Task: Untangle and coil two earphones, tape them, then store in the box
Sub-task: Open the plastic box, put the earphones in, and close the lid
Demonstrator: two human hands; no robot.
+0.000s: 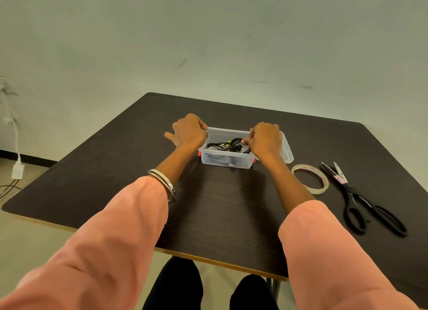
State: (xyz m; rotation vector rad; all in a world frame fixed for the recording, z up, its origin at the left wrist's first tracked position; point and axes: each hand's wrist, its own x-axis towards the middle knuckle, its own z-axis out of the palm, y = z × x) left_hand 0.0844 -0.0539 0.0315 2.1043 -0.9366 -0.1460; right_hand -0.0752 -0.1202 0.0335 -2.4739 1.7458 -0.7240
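Note:
A clear plastic box (225,162) stands in the middle of the dark table. Inside it lies a tangle of black earphones (231,145) with a bit of yellow among the cables. My left hand (188,131) is at the box's left end, fingers curled over its rim. My right hand (265,139) is over the right end of the box, fingers curled, and its thumb and forefinger pinch a black earphone cable. The right hand hides the box's right side.
The box's clear lid (287,151) lies just right of the box, partly behind my right hand. A roll of clear tape (310,179) and black scissors (361,195) lie on the table (222,205) to the right. A white charger (18,170) hangs by the wall at left.

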